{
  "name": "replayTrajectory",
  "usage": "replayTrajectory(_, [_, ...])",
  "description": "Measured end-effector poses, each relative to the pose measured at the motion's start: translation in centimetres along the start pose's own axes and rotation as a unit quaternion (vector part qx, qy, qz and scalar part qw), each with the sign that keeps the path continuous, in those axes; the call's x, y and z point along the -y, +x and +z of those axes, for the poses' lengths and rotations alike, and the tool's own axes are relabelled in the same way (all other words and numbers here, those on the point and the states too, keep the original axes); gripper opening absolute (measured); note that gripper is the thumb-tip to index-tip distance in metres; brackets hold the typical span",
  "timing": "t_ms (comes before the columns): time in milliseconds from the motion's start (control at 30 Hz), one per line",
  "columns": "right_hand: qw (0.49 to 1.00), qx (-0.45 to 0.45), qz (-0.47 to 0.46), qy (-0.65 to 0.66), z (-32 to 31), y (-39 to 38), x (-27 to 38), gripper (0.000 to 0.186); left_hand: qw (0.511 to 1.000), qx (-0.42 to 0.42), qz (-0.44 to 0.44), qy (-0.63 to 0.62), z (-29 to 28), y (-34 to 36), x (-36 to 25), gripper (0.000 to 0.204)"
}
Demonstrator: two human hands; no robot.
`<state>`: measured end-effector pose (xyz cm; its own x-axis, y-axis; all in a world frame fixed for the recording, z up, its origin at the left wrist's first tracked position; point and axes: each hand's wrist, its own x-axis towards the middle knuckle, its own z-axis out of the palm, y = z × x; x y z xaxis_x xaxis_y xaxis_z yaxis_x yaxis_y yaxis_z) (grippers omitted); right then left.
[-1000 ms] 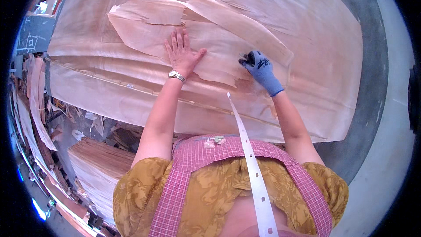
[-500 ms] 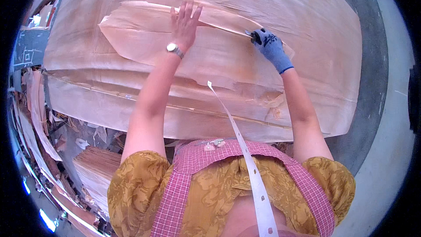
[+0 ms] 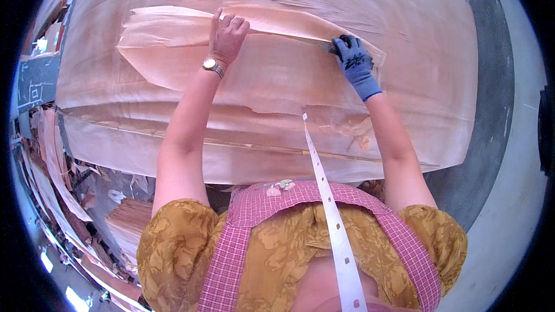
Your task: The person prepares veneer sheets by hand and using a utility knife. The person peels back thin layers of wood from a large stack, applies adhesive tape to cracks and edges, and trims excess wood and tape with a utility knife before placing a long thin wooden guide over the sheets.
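A long, pale wood veneer piece [image 3: 165,28] with a ragged left end lies across a broad stack of veneer sheets [image 3: 404,6]. My bare left hand [image 3: 228,36], a watch at its wrist, has its fingers curled at the piece's raised edge near the middle. My right hand [image 3: 350,53], in a blue glove with dark fingertips, is closed around a small grey blade-like tool [image 3: 329,48]. The tool's tip points left along the seam between the overlapping veneers. Its handle is mostly hidden by the glove.
A white perforated strip [image 3: 330,199] hangs in front of my apron [image 3: 300,192]. Torn veneer [image 3: 63,167] and a lower veneer stack [image 3: 128,222] stand at the left. A thin split edge [image 3: 260,145] runs along the stack's near side. Grey floor [image 3: 491,156] lies at right.
My left hand has moved slightly left and nearer, its spread fingers now curled. The veneer piece appears shifted left. My right hand stays near the seam's right part, the tool still in it.
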<state>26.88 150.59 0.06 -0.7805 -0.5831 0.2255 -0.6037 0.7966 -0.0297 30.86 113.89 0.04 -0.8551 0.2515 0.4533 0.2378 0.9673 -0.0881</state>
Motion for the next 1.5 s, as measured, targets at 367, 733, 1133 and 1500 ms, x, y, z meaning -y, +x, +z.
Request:
replayTrajectory(367, [0.998, -0.023, -0.036, -0.035, 1.8, -2.9, 0.0, 0.042, 1.000, -0.022, -0.021, -0.001, -0.6, -1.7, -2.1, 0.015])
replayTrajectory(733, [0.980, 0.139, 0.017, 0.144, -4.0, 1.2, 1.3, 0.034, 0.998, -0.007, -0.044, -0.045, -0.6, -4.2, -2.0, 0.020])
replayTrajectory(1133, [0.877, 0.162, 0.123, 0.436, 0.9, 7.6, 6.6, 0.023, 0.962, -0.038, -0.240, -0.121, 0.6, -5.0, -0.8, 0.018])
replayTrajectory(1500, [0.956, 0.245, -0.123, 0.108, 1.9, 13.8, 18.0, 0.029, 0.927, -0.071, -0.331, -0.164, -0.6, -4.0, -1.7, 0.027])
